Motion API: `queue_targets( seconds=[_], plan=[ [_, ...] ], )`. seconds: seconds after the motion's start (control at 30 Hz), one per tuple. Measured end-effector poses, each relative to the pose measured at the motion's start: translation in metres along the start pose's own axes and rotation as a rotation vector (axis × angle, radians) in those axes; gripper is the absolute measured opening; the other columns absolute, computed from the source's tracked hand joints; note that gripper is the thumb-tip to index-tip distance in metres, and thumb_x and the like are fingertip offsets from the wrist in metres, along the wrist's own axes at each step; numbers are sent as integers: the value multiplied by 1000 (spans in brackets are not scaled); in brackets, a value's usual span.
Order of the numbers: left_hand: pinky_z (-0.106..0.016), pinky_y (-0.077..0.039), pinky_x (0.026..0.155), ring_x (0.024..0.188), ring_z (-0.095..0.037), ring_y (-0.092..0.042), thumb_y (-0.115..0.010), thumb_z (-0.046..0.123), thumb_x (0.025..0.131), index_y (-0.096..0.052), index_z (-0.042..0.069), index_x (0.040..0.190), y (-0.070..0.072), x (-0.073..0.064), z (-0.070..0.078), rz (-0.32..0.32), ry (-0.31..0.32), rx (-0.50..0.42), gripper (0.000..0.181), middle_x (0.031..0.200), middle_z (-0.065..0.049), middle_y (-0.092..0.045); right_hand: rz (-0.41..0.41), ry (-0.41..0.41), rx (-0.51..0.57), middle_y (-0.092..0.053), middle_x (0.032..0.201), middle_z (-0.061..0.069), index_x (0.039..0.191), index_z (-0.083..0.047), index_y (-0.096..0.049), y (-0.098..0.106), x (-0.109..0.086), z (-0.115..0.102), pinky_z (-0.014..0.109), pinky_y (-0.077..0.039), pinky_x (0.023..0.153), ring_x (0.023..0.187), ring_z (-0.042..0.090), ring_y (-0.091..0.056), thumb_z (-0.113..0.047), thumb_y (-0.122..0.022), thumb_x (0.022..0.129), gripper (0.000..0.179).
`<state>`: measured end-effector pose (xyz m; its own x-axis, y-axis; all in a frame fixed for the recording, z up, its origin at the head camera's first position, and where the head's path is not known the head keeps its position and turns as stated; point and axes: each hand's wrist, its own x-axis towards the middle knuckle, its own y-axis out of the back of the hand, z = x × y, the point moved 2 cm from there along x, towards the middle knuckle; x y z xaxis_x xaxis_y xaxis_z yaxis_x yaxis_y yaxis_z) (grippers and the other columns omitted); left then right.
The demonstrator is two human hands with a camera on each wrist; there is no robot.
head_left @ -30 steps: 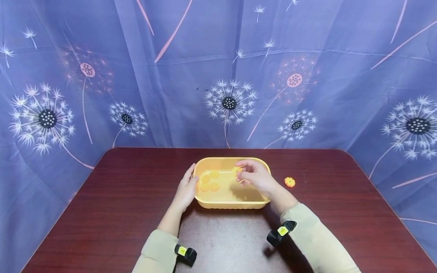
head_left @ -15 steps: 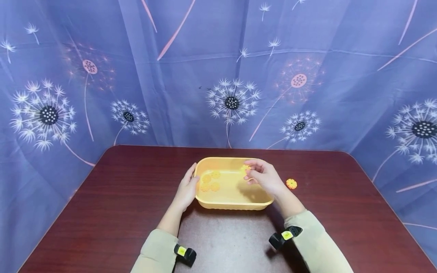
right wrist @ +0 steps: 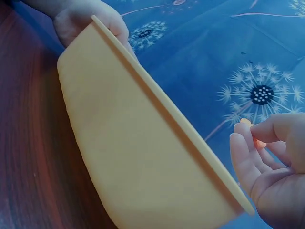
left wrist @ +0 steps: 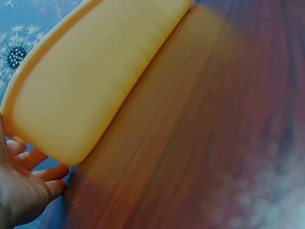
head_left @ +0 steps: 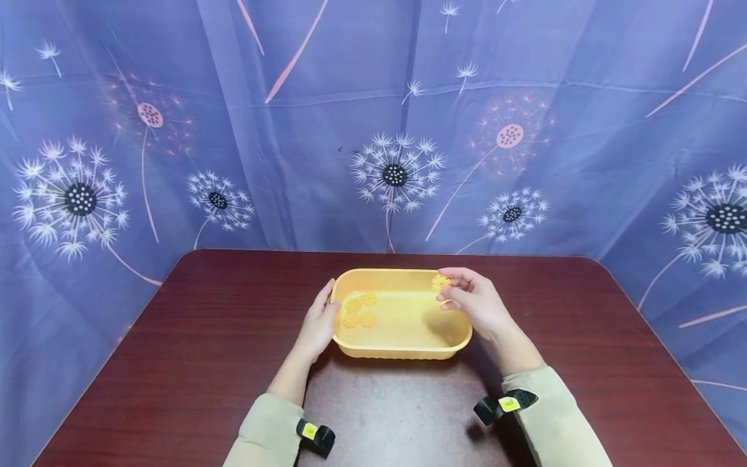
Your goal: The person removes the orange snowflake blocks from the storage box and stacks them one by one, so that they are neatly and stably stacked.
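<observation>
A yellow plastic basin (head_left: 403,351) stands on the table in the head view. My left hand (head_left: 318,327) grips its left end, thumb at the rim; the left wrist view has those fingers (left wrist: 50,174) against the outside of the basin. Over the basin's right end, my right hand (head_left: 481,305) pinches a small orange-yellow flower-shaped piece (head_left: 440,283) between thumb and fingertips. The right wrist view gives the same piece (right wrist: 259,143) edge-on, partly covered by the fingers. Several similar flower-shaped pieces (head_left: 367,319) lie together on the basin floor toward the left.
A dark red-brown wooden table (head_left: 222,350) bears the basin. Behind it and along both sides hangs a blue curtain (head_left: 315,149) with a dandelion print. Black camera straps (head_left: 504,405) sit around both sleeves.
My right hand moves rightward with the flower-shaped piece, toward the basin's right end. A loose flower piece on the table at right is now hidden behind that hand. The left hand stays put.
</observation>
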<state>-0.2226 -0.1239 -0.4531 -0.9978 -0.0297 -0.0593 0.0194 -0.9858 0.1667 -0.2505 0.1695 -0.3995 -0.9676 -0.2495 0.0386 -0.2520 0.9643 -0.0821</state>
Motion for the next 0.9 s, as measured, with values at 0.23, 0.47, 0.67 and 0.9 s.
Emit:
queue_targets(
  seconds=[0.23, 0.47, 0.67, 0.9],
  plan=[
    [-47, -41, 104, 134, -29, -39, -37, 18, 100, -25, 18, 151, 0, 1, -3, 2, -6, 7, 53, 153, -15, -29, 42, 10, 68, -60, 86, 0, 124, 4, -53, 12, -11, -1, 23, -57, 66, 75, 11, -67, 4, -58, 88, 36],
    [-45, -43, 102, 131, -26, -41, -37, 20, 99, -24, 19, 151, 0, 0, 0, 10, 7, 12, 53, 152, -12, -32, 96, 12, 136, -59, 86, 0, 105, -20, -67, 25, -17, -4, 23, -57, 68, 75, 11, -67, 6, -57, 88, 32],
    [-46, -41, 103, 133, -24, -39, -37, 20, 99, -23, 20, 151, 0, -1, 1, 5, 12, 17, 54, 153, -10, -31, 158, 6, 108, -63, 87, 0, 113, -9, -61, 41, -16, -3, 26, -58, 69, 75, 12, -70, 1, -56, 91, 25],
    [-46, -43, 102, 133, -26, -40, -36, 18, 100, -23, 19, 152, -1, 0, 1, -1, 7, 28, 53, 154, -11, -29, 233, -65, 15, -68, 83, -6, 109, -7, -58, 61, -18, 7, 22, -56, 57, 69, 8, -69, -3, -58, 91, 18]
  ],
)
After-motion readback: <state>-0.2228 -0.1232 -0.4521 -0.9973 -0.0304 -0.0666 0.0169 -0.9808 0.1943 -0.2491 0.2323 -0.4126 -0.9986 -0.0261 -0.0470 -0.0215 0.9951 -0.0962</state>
